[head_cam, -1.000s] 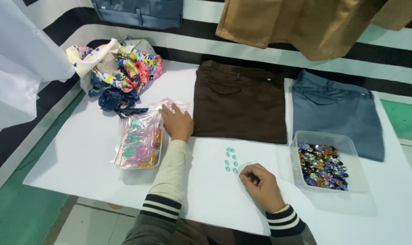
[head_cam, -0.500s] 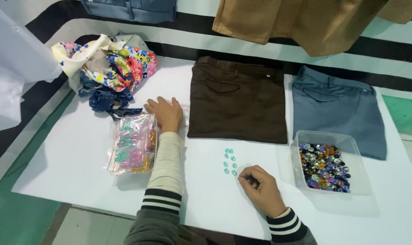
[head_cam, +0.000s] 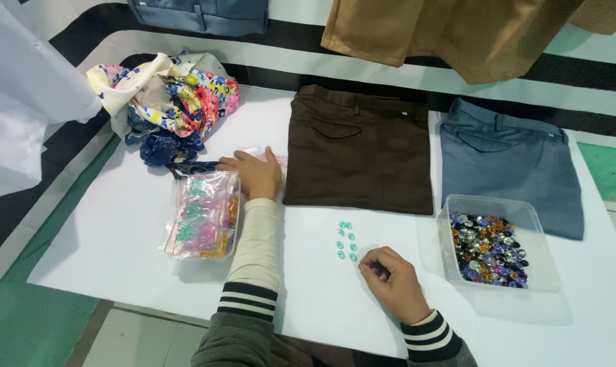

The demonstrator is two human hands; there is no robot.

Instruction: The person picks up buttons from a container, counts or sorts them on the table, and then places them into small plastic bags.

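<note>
Left hand [head_cam: 257, 175] lay flat on a pink packet [head_cam: 270, 156], pinning it at ten o'clock; right hand [head_cam: 393, 282], grip curled shut, sat beside the teal gems [head_cam: 347, 239].

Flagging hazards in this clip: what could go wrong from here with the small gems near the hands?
The teal gems lie loose on the bare white table, right beside the right hand; a sleeve brush could scatter them. The open clear tub of mixed gems sits near the table's front edge and might be knocked. The left hand rests on small plastic bags, which could slide.
</note>
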